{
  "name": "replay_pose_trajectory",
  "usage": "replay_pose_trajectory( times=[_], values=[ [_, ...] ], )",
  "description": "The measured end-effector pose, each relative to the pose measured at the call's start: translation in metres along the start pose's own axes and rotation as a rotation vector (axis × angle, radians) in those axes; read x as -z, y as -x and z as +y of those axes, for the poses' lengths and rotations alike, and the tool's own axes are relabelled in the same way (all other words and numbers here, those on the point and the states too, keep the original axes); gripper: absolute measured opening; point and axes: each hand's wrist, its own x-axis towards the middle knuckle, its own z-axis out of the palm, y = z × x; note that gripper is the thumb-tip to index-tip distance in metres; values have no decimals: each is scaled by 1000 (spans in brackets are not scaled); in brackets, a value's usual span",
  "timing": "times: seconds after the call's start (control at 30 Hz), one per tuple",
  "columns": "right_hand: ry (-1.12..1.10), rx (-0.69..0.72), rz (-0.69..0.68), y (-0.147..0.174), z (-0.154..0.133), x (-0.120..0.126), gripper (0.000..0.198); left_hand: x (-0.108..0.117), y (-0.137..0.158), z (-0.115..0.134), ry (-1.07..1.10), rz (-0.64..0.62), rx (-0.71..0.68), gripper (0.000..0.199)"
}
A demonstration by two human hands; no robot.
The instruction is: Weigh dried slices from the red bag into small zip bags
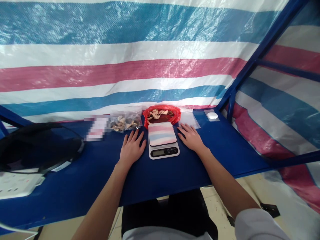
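Two bare hands are laid flat on a blue tabletop (160,186), fingers spread and nothing grasped, with a white digital scale (163,146) set between them. The left hand (132,146) is placed to the scale's left, near a clear bag of dried pieces (126,122); the right hand (192,138) is placed to its right, fingertips at the near edge of a flat clear bag (191,120), though whether the plastic is touched cannot be told. Just beyond the scale, on its far side, a red bag (176,115) is seen gaping around more pale pieces (160,114). No digits can be made out on the display (158,152). A reading could be thrown off if the red bag's rim were allowed to rest on the platform (162,134); pieces could be spilled if that slack rim were knocked.
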Motion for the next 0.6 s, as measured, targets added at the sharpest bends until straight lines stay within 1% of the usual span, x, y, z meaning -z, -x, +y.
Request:
replay_pose_trajectory(
  times=[0.23, 0.4, 0.5, 0.6],
  values=[
    [-3, 3, -7, 0, 0, 0, 42, 1, 1, 1, 11, 5, 10, 48],
    [-57, 4, 27, -3, 1, 6, 39, 4, -2, 3, 30, 12, -8, 44],
    [-115, -48, 71, -9, 9, 11, 38, 2, -5, 4, 25, 8, 0, 43],
    [-87, -86, 88, -21, 22, 12, 37, 1, -8, 4, 29, -7, 4, 45]
  ],
)
